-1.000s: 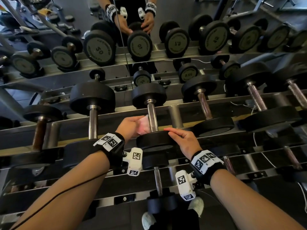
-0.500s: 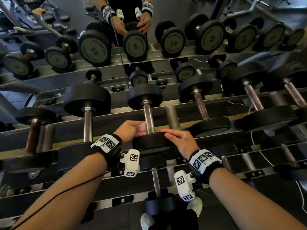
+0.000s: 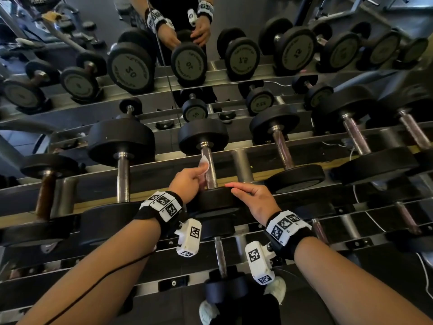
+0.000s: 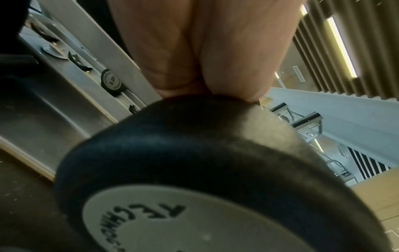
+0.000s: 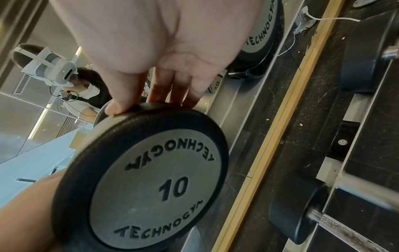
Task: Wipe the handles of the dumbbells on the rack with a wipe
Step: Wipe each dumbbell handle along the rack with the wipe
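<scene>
Head view shows wipe (image 3: 203,165); right wrist reads dumbbell (image 5: 151,179) "10".

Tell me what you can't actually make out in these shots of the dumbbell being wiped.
- Left hand fingertips and most of the wipe: hidden in the left wrist view by the palm and the dumbbell's near head.
- Wiped handle: its underside is hidden in the head view, so whether the wipe wraps around is unclear.
- Right hand fingertips: hidden in the right wrist view behind the head's rim.
- Left wrist view: end-cap lettering cut off by the bottom edge.
</scene>
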A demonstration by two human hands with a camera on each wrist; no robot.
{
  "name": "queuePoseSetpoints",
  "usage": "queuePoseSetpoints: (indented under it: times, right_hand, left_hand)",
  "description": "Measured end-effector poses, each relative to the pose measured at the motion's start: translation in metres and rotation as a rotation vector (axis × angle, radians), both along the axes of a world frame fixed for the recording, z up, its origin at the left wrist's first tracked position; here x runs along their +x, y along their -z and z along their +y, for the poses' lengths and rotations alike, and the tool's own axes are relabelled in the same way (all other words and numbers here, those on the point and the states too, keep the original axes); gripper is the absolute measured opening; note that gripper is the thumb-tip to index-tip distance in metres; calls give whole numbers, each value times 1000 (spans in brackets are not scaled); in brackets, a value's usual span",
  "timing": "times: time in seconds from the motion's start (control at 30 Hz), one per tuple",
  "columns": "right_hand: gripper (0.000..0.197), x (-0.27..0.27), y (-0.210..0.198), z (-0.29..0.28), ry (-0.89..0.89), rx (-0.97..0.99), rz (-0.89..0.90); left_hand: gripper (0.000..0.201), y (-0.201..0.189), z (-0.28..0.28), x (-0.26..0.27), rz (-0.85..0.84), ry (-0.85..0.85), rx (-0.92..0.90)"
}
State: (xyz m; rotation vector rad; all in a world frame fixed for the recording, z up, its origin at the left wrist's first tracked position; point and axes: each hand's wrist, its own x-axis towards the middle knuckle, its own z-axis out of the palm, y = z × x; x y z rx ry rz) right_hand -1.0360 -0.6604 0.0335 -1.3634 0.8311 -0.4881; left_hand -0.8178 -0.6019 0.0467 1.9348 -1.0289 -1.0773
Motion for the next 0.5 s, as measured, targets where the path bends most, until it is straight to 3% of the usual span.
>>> queuePoseSetpoints:
  times: [0.1,0.2,0.3,0.37,0.43,0.5]
  right_hand:
    - [21,-1,1,-2,-23,7,1]
    - [21,-1,3,-5,-40,2,2]
    - [20,-2,5,-7,-44,-13,10]
    - [20,-1,6,-8,-45,-25,10]
    - [21,-1,6,-8,-42,-29,6]
    - [21,-1,5,-9,-40,-30,11]
  left_hand:
    - [28,-6,12,-1,-73,54,51]
    - [23,-14,20,3,150,110,79]
    - [28,-18,11,11,249,-39,30]
    - [31,-15,-3,15,200,-158,-37]
    - [31,-13,-16,12,89,-131,-75]
    - [26,-12,-25,6,84,-81,-71]
